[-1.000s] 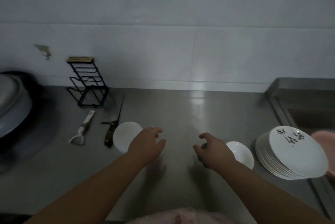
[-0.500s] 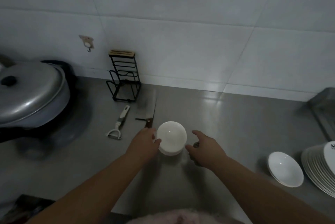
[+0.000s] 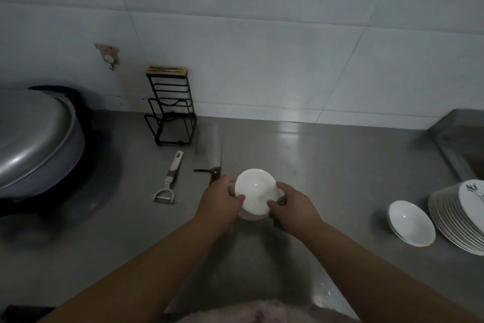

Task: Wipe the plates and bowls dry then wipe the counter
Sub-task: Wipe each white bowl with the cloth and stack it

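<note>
Both forearms are bare with no sleeves, watch or rings showing on the left hand (image 3: 218, 203) or right hand (image 3: 293, 207), and a pale pink fuzzy garment (image 3: 262, 313) covers the chest.

Dim, bluish light; soft glare patch on steel surface (image 3: 296, 126) near wall (image 3: 262, 47); dark shadow beside pot (image 3: 36, 139) at left; wide-angle bending at edges; focus slightly soft.

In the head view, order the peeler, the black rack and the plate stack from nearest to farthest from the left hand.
From the left hand:
1. Peeler, just to its left.
2. Black rack, behind, at the wall.
3. Plate stack, far right edge.
</note>
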Demonstrator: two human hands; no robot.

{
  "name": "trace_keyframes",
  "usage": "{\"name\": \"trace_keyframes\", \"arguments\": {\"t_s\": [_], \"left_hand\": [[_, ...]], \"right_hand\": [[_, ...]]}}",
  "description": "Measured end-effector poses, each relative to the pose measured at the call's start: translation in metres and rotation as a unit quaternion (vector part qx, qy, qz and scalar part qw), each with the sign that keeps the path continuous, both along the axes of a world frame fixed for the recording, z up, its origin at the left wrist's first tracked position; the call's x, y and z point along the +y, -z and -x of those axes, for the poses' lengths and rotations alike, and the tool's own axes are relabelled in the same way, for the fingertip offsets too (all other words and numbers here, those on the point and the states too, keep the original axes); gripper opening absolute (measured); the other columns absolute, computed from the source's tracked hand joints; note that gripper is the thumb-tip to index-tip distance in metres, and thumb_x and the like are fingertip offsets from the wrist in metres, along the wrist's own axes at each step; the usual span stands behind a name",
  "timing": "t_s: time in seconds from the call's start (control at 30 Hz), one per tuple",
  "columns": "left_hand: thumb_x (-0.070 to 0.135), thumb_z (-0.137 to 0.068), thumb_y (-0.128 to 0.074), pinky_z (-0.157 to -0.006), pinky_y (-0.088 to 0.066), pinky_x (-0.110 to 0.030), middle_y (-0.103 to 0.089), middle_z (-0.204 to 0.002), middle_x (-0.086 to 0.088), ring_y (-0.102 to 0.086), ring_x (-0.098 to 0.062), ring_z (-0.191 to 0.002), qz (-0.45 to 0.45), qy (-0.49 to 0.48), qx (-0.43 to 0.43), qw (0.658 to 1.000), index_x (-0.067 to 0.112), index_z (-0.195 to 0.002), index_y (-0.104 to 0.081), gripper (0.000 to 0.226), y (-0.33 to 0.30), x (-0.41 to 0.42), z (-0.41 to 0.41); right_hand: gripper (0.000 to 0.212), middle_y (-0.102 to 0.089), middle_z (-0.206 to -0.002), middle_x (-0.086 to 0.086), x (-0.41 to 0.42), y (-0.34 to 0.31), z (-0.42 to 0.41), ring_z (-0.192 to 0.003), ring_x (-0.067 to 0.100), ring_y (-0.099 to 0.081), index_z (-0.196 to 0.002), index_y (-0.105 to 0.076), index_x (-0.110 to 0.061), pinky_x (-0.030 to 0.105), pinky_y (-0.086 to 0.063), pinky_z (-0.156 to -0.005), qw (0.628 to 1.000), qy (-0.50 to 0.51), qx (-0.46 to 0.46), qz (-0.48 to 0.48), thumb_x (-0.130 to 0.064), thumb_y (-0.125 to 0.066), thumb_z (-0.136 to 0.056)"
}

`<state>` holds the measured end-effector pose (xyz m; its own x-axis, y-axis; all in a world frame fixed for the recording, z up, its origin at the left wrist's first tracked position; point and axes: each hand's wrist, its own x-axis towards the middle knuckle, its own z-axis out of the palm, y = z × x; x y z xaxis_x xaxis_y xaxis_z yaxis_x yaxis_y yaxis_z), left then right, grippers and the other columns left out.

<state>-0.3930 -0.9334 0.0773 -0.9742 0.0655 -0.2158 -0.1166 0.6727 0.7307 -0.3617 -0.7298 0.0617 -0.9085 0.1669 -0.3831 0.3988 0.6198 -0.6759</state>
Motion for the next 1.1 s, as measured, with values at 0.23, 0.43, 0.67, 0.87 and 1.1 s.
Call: {"name": "trace_keyframes", "arguments": {"t_s": [0.23,0.43,0.67,0.87,1.1], "left_hand": [[0.023,-0.088,-0.072,-0.065,-0.040,-0.017,-0.054,-0.086,0.016,-0.057,-0.004,-0.080,-0.063,0.031,0.004,0.997,0.033,-0.133,-0.048,0.052,-0.015,0.013,-0.012],[0.031,-0.092,-0.071,-0.069,-0.046,-0.019,-0.062,-0.087,0.013,-0.062,-0.007,-0.083,-0.057,0.101,-0.017,0.993,0.034,-0.135,-0.042,0.052,-0.007,0.044,-0.048],[0.035,-0.091,-0.070,-0.085,-0.049,-0.027,-0.063,-0.111,0.009,-0.061,-0.011,-0.100,-0.024,0.187,-0.101,0.977,0.030,-0.132,-0.047,0.047,0.029,0.098,-0.083],[0.029,-0.090,-0.071,-0.081,-0.045,-0.027,-0.063,-0.103,0.011,-0.060,-0.011,-0.095,-0.006,0.184,-0.126,0.975,0.030,-0.133,-0.049,0.048,0.053,0.123,-0.101],[0.030,-0.091,-0.070,-0.081,-0.042,-0.026,-0.067,-0.111,0.006,-0.058,-0.011,-0.094,0.008,0.132,-0.108,0.985,0.033,-0.137,-0.047,0.052,0.067,0.134,-0.112]], "right_hand": [[0.043,-0.067,-0.098,-0.003,0.005,-0.015,-0.021,-0.068,0.017,-0.074,-0.134,-0.053,-0.032,0.036,-0.065,-0.060,0.996,0.077,0.034,0.038,-0.033,-0.071,-0.094],[0.036,-0.068,-0.093,-0.007,0.048,-0.009,-0.070,-0.069,0.016,-0.074,-0.125,-0.055,-0.037,0.038,-0.065,-0.060,0.995,0.096,0.033,-0.004,-0.041,-0.069,-0.093],[0.044,-0.063,-0.098,-0.010,0.102,0.013,-0.120,-0.088,0.014,-0.064,-0.131,-0.055,-0.030,0.038,-0.060,-0.081,0.990,0.068,-0.073,-0.097,-0.046,-0.066,-0.092],[0.047,-0.064,-0.101,-0.004,0.123,0.029,-0.140,-0.090,0.017,-0.063,-0.133,-0.053,-0.028,0.035,-0.057,-0.078,0.990,0.062,-0.095,-0.081,-0.043,-0.067,-0.090],[0.051,-0.071,-0.113,0.000,0.140,0.042,-0.143,-0.101,0.020,-0.066,-0.137,-0.053,-0.030,0.032,-0.053,-0.084,0.994,0.027,-0.071,-0.075,-0.046,-0.068,-0.090]]}}
